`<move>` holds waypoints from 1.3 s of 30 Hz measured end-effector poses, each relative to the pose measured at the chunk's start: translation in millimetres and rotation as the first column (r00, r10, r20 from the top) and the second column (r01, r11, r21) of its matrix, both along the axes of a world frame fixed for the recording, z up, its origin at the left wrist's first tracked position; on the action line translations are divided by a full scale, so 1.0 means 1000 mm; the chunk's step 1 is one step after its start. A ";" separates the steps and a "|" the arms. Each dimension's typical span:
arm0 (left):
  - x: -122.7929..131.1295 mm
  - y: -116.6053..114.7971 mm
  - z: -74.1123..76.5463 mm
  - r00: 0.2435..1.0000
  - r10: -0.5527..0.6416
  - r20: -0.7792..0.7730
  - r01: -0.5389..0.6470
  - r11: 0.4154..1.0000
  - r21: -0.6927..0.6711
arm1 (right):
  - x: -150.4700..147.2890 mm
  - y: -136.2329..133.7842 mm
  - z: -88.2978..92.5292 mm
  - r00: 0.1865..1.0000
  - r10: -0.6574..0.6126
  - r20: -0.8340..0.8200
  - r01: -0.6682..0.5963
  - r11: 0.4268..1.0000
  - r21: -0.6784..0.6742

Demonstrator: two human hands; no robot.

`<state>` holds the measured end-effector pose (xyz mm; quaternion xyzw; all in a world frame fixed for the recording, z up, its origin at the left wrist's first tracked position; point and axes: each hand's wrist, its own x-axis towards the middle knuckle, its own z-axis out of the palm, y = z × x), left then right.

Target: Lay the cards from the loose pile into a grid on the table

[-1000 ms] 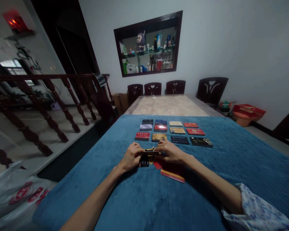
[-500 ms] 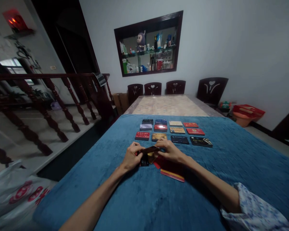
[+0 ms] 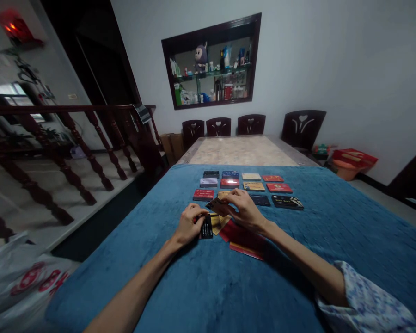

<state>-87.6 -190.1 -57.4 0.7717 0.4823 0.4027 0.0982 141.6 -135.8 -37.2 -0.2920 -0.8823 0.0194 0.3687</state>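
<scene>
My right hand (image 3: 245,210) pinches a dark card (image 3: 217,206) between thumb and fingers, tilted above the cloth. My left hand (image 3: 189,225) is curled, its thumb and forefinger together at the edge of a black card (image 3: 207,227); whatever lies within its grip is hidden. From the black card a loose spread of cards runs right: a gold card (image 3: 215,224), a red card (image 3: 233,230) and a red card with a yellow stripe (image 3: 247,251). Just beyond my right fingers, a gold stack (image 3: 223,194) is partly covered.
Several card stacks stand in rows, among them a red stack (image 3: 204,194), a dark blue stack (image 3: 260,200) and a black stack (image 3: 287,202). A blue cloth (image 3: 180,286) covers the near table. Chairs (image 3: 251,125) line the far end; a railing (image 3: 90,152) runs left.
My left hand has let go of the dark card and drawn slightly down. My right hand alone now holds it, having moved up toward the gold stack and tilted it. The view shifted slightly.
</scene>
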 end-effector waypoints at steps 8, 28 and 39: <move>-0.001 -0.002 0.004 1.000 0.009 0.014 -0.010 0.996 0.089 | -0.005 -0.003 -0.001 0.985 -0.035 0.170 0.019 0.995 0.094; 0.000 -0.002 -0.003 0.990 -0.005 -0.144 0.020 0.995 0.097 | -0.007 -0.003 -0.017 0.972 -0.028 0.235 -0.006 0.989 0.145; 0.001 -0.004 -0.003 0.962 0.094 -0.257 -0.103 0.994 -0.020 | -0.010 -0.014 -0.005 0.908 -0.099 0.408 0.118 0.993 -0.022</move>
